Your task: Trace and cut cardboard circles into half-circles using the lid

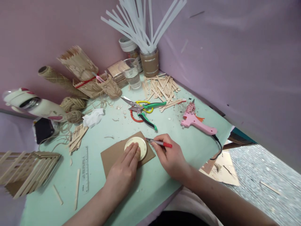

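A piece of brown cardboard [112, 153] lies on the table, and a round cream lid [141, 145] rests flat on it near its right end. The fingers of my left hand [124, 169] lie flat on the lid, pressing it from above; part of the lid is hidden under them. In my right hand [170, 158] a pen with a red end [162, 143] is pinched. Its tip points left, close to the lid's upper right rim, over the cardboard's edge. Whether the tip touches the cardboard I cannot tell.
Green-handled pruning shears [144, 115] lie over scissors beyond the cardboard. A pink glue gun [195, 122] with a black cord is at right. Craft sticks [162, 88], a cup of water [133, 77] and a jar of glue sticks [150, 64] stand behind. A ruler [85, 169] lies left.
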The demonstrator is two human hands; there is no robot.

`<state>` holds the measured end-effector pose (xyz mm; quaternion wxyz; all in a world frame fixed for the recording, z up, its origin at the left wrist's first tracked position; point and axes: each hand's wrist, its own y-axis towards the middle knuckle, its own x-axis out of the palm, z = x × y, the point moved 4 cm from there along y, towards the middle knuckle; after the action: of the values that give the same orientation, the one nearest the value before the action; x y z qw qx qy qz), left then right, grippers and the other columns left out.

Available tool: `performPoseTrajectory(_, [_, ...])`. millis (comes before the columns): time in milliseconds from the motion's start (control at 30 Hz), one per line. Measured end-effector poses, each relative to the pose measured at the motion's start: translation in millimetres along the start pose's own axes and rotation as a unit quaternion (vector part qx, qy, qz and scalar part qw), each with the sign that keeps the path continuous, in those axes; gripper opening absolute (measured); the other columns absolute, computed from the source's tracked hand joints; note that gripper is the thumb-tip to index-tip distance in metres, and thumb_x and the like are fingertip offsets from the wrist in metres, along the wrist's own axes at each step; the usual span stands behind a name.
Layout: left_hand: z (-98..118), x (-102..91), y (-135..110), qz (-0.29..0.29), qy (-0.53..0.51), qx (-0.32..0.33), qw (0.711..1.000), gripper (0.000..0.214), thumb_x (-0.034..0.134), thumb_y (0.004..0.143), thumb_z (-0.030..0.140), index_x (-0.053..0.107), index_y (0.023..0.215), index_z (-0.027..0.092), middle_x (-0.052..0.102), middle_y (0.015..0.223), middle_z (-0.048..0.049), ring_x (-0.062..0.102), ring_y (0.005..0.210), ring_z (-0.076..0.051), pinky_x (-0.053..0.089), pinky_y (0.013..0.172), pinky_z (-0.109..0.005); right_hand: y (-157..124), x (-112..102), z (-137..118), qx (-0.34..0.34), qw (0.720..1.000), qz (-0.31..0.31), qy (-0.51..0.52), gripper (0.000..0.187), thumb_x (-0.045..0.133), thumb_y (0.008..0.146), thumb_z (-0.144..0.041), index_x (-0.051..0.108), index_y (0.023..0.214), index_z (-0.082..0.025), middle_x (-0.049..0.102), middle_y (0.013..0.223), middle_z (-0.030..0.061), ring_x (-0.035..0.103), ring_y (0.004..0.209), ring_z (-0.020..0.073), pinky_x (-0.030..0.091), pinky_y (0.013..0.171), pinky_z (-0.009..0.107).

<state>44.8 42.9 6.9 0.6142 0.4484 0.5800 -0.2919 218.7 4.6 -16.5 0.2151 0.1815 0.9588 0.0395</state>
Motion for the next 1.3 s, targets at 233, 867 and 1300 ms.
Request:
performPoseTrajectory(233, [0.0,1.2,-1.1,0.009,-0.005,-0.002,1.000,0.039,0.039,0.093,0.004,0.056,0.128,0.006,0.063,0.130,-0.0187,0.057,0.125,-0.029,0.056,0.097,-0.039,7.7,5.0,-1.5,0.014,1.000,-0.024,-0.003,0.005,0.051,0.094,-0.027,0.053,0.093,-0.023,0.065,0.075,-0.0002,0.060,0.062,0.0162,0.044,0.058,0.027])
performPoseTrajectory(867, [2.0,8.7,-2.5,-0.028,-0.021,-0.017,0.999,0.044,0.035,0.090,0.003,0.056,0.128,0.002,0.059,0.133,-0.0221,0.052,0.130,-0.028,0.048,0.105,-0.041,-45.7,2.1,-25.2,-0.160,0.981,-0.006,-0.109,0.007,0.049,0.096,-0.017,0.054,0.093,-0.020,0.060,0.075,0.0028,0.059,0.069,0.0175,0.050,0.064,0.029])
performPoseTrajectory(1300, [2.3,8.3,4.0,-0.058,-0.022,-0.015,0.998,0.039,0.042,0.086,0.004,0.059,0.121,0.001,0.062,0.130,-0.0220,0.055,0.127,-0.029,0.048,0.103,-0.039,-74.9,28.7,-50.6,-0.200,0.975,-0.025,-0.096,0.009,0.050,0.094,-0.012,0.053,0.095,-0.020,0.064,0.078,0.0044,0.058,0.070,0.0182,0.049,0.065,0.029])
